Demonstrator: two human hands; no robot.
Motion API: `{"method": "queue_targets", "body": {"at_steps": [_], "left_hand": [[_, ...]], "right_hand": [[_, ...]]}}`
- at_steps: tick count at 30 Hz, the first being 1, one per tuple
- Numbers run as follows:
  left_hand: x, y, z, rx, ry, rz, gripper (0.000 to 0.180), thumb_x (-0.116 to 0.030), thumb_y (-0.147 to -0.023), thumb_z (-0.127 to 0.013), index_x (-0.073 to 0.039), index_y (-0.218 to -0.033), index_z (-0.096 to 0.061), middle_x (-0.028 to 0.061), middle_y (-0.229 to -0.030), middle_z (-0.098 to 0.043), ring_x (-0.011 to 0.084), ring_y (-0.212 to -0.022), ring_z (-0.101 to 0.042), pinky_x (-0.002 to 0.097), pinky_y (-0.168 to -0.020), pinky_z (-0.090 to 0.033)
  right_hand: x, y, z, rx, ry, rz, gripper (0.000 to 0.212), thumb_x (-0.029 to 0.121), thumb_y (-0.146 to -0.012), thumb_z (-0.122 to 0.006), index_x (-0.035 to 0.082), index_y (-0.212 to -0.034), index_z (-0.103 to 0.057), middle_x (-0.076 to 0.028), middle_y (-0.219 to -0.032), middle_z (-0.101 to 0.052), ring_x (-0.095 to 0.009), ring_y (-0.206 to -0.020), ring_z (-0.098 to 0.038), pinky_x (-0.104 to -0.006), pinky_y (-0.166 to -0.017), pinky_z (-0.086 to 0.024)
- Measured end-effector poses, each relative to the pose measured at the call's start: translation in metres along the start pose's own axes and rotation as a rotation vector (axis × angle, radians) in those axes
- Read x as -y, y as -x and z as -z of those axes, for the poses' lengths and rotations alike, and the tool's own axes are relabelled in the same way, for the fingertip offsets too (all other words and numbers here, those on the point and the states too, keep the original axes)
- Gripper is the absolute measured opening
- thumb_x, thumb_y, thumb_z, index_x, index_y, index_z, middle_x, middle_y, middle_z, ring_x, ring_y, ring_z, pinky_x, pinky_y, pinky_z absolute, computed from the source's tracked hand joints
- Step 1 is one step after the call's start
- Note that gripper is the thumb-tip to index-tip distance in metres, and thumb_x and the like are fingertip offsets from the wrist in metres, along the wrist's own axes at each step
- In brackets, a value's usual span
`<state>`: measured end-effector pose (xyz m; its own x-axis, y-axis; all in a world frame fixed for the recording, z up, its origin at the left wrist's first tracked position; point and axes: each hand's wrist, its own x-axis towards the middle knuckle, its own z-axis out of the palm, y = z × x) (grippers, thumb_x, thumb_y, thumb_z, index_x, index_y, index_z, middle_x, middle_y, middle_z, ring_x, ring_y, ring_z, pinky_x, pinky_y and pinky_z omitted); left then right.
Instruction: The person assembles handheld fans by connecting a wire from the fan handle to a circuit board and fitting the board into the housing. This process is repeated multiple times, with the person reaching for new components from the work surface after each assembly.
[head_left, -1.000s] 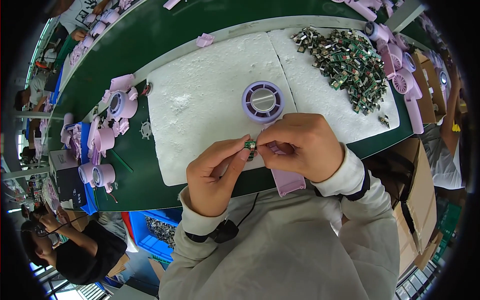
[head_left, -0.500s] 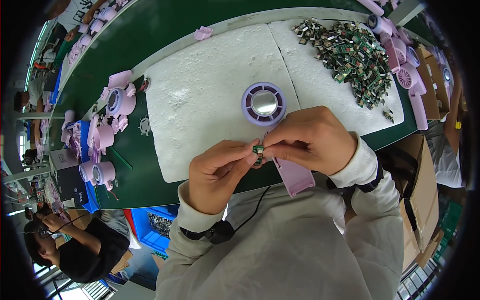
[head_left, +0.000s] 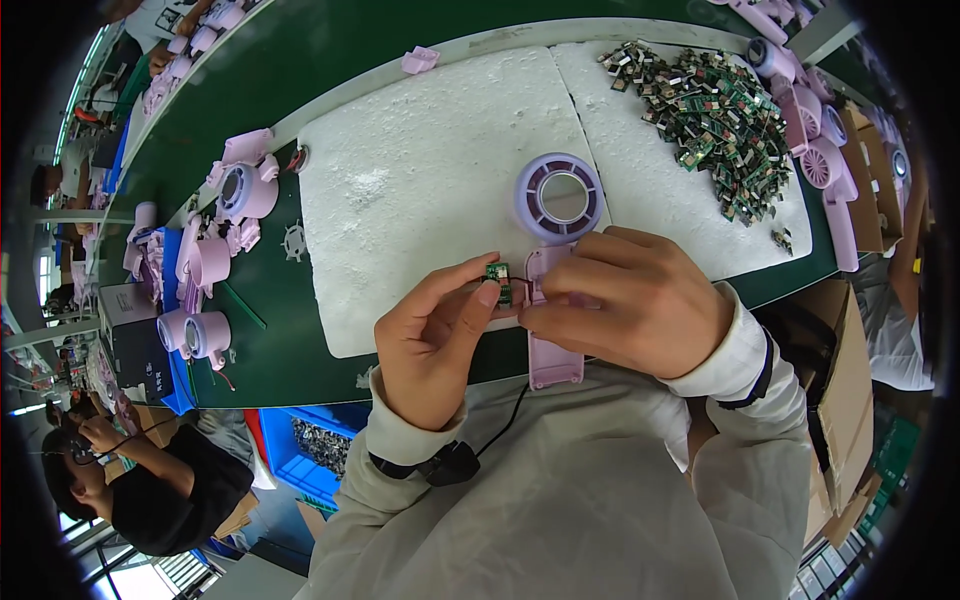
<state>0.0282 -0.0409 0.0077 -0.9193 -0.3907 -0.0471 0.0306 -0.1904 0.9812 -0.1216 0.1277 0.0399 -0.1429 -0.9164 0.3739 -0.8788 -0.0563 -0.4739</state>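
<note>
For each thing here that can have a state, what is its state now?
Left hand: pinching the small green circuit board.
Right hand: gripping the purple fan shell, which lies flat on the white foam pad.
Pile of circuit boards: loose, untouched.

Single head-worn fisheye view, straight down, close above the green workbench (head_left: 330,60).

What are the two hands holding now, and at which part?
Left hand pinches a small green circuit board at its lower edge; right hand grips the lilac fan by its handle.
</note>
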Motion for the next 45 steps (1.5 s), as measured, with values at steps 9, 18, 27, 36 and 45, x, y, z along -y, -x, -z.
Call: {"method": "queue_targets", "body": {"at_steps": [9, 18, 27, 36, 45], "left_hand": [[-0.003, -0.002, -0.005, -0.019, 0.047, 0.036, 0.028, 0.002, -0.101, -0.059, 0.008, -0.128, -0.061, 0.0165, -0.115, -0.071, 0.0240, -0.102, -0.072, 0.0380, -0.092, -0.060], [0.001, 0.002, -0.006, -0.039, 0.035, 0.022, 0.028, 0.002, -0.101, -0.059, 0.008, -0.128, -0.061, 0.0167, -0.116, -0.071, 0.0241, -0.103, -0.072, 0.0369, -0.092, -0.060], [0.012, 0.005, -0.011, -0.074, -0.135, -0.154, 0.029, 0.004, -0.099, -0.061, 0.005, -0.128, -0.063, 0.0161, -0.115, -0.070, 0.0227, -0.103, -0.072, 0.0326, -0.090, -0.060], [0.009, 0.012, -0.011, -0.104, -0.537, -0.313, 0.027, 0.007, -0.095, -0.065, 0.001, -0.120, -0.071, 0.0167, -0.113, -0.070, 0.0217, -0.099, -0.073, 0.0281, -0.082, -0.059], [0.016, 0.014, -0.022, -0.168, -0.661, -0.446, 0.031, 0.009, -0.092, -0.068, 0.002, -0.121, -0.070, 0.0174, -0.112, -0.069, 0.0223, -0.094, -0.072, 0.0289, -0.079, -0.058]], "right_hand": [[0.006, -0.007, -0.014, -0.354, -0.231, -0.207, 0.022, 0.004, -0.082, -0.077, 0.008, -0.103, -0.076, -0.007, -0.094, -0.072, -0.023, -0.079, -0.064, -0.0326, -0.071, -0.053], [0.015, -0.004, -0.029, -0.413, -0.192, -0.386, 0.023, 0.002, -0.081, -0.078, 0.007, -0.103, -0.078, -0.006, -0.091, -0.074, -0.021, -0.078, -0.063, -0.0327, -0.071, -0.053], [0.020, -0.004, -0.030, -0.464, -0.046, -0.386, 0.037, -0.004, -0.071, -0.076, 0.009, -0.105, -0.078, -0.002, -0.086, -0.074, -0.020, -0.077, -0.063, -0.0300, -0.070, -0.054], [0.015, -0.003, -0.030, -0.452, -0.133, -0.306, 0.040, -0.005, -0.070, -0.076, 0.007, -0.108, -0.073, -0.001, -0.086, -0.075, -0.017, -0.072, -0.061, -0.0281, -0.063, -0.052], [0.032, 0.000, -0.041, -0.589, -0.266, -0.401, 0.027, -0.008, -0.070, -0.079, 0.006, -0.091, -0.070, -0.003, -0.078, -0.069, -0.009, -0.060, -0.057, -0.0224, -0.054, -0.046]]}}
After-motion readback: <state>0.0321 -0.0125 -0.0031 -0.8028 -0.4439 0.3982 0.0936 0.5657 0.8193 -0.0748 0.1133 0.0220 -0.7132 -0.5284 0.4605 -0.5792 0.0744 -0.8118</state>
